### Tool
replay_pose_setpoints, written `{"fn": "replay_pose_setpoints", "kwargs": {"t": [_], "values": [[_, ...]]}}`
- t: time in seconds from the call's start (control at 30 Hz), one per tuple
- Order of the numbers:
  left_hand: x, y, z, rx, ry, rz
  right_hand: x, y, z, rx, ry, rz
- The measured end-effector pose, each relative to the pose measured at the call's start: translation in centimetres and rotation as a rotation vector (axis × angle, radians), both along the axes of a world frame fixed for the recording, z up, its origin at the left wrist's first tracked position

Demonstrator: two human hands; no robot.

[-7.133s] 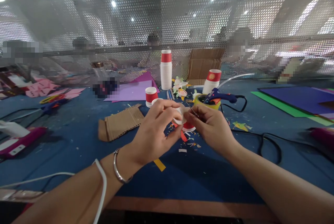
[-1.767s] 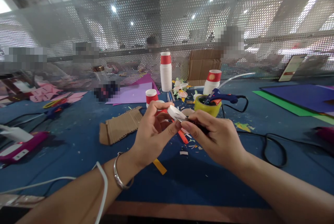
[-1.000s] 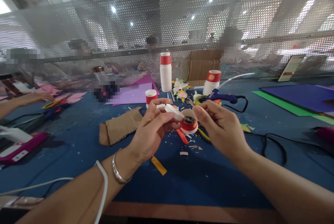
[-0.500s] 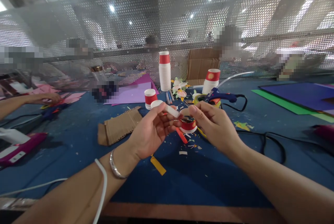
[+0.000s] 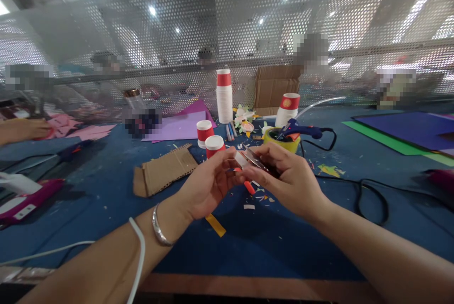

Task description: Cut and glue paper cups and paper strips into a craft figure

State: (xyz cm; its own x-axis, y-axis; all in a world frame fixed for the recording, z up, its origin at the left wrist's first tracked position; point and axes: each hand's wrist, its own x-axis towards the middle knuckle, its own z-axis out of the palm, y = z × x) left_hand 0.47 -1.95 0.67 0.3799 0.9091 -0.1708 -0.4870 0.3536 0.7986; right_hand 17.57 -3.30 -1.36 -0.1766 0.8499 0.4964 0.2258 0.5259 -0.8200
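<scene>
In the head view, my left hand (image 5: pixel 213 183) is in front of me, palm turned inward, its thumb and fingers closed on a small white strip (image 5: pixel 242 159). My right hand (image 5: pixel 289 176) meets it from the right, gripping a dark, shiny, blade-like metal tool (image 5: pixel 258 160) whose near end is hidden in the fingers. The tool's tip touches or lies close to the strip. Just beyond my left fingers stands an upturned red-and-white paper cup (image 5: pixel 214 146), with a second paper cup (image 5: pixel 205 134) behind it. Below the hands lies an orange-red object (image 5: pixel 249 187) among paper scraps.
Corrugated cardboard (image 5: pixel 166 169) lies left of my hands. A blue glue gun (image 5: pixel 301 129) rests on a yellow container (image 5: pixel 283 142), its black cable (image 5: pixel 358 182) trailing right. Tall cup stacks (image 5: pixel 224 100) stand behind. Another person's hand (image 5: pixel 23 131) is at far left.
My hands have come together around the strip. The dark metal tool now shows in my right hand, and the red cup ring seen between the hands is out of sight.
</scene>
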Motion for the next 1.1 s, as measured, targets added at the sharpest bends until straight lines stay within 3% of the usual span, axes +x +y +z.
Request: {"fn": "replay_pose_setpoints", "kwargs": {"t": [0.17, 0.37, 0.67, 0.9, 1.1], "values": [[-0.08, 0.07, -0.61, 0.152, 0.06, -0.065, -0.22, 0.12, 0.19, -0.037, 0.09, 0.072], [-0.4, 0.06, -0.75, 0.395, 0.241, -0.031, -0.11, 0.09, 0.87, 0.011, 0.151, 0.111], [-0.31, 0.21, -0.55, 0.293, 0.131, 0.06, 0.2, 0.26, 0.79, -0.038, 0.147, 0.086], [-0.32, 0.07, -0.07, 0.321, 0.059, 0.092, 0.5, 0.17, 0.14, 0.002, -0.092, -0.029], [-0.49, -0.08, -0.22, 0.346, 0.079, 0.089, 0.47, -0.18, 0.12, 0.053, -0.148, -0.055]]}}
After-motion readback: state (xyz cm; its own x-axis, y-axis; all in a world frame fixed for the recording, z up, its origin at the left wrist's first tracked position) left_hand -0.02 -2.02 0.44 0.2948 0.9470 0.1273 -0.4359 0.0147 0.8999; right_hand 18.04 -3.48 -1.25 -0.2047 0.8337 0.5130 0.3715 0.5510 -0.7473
